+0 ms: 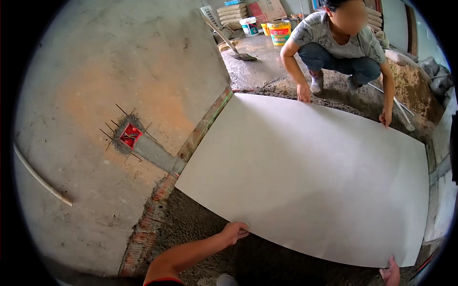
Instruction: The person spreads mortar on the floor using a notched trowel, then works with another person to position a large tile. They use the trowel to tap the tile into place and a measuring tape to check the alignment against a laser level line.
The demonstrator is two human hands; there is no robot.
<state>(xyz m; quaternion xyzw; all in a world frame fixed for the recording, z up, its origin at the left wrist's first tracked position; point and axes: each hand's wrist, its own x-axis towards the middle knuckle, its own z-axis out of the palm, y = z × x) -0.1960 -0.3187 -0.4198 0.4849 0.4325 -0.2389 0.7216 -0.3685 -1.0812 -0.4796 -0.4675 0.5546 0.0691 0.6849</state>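
A large pale floor tile point(305, 176) spans the middle of the view, over rough dark mortar point(191, 224). My left hand point(234, 232) has its fingers closed on the near edge, left of the middle. Close to the near right corner, my right hand point(391, 272) grips the same edge with the thumb on top. Its lower part runs out of the picture. Across the tile a squatting person point(329, 52) has both hands at the far edge. How high the tile is above the mortar I cannot tell.
To the left rises a bare concrete wall point(95, 57) with a red electrical box point(130, 136) and wires. A shovel point(242, 56) leans at the back, near paint buckets point(279, 33) and stacked bags point(233, 14). A sand heap point(410, 86) lies at the far right.
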